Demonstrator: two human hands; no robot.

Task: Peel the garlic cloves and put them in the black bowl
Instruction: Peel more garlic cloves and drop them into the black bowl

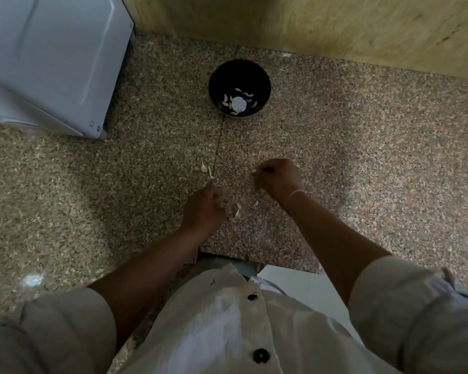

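- So, progress check: I'd call this somewhere in the middle, not near the end.
- The black bowl [238, 72] sits at the back of the bench [362, 157], close to the wall and well away from both hands.
- There's already stuff in it: one bigger white lump [239, 103] with a handful of small white pieces scattered around it. They're probably cloves, but it's too small and dark to say if they're peeled, or if the lump is a garlic head that hasn't been broken up yet.
- The right hand [278, 179] is curled tight, and its fingertips are pinching a small pale bit. My guess is that's the garlic clove [254, 172] being worked on right now.
- The left hand [203, 209] has its fingers curled in too, just beside the right one and low over the bench. I honestly can't tell whether it's holding anything.
- A few loose papery skins [203, 166] are lying on the bench around the hands, with another scrap [237, 210] between them, so some peeling is clearly done.
- Still to go, as I read it: finish stripping this clove, carry it back to the bowl, then deal with whatever in there is unpeeled.
- I can't see any spare cloves waiting on the bench.
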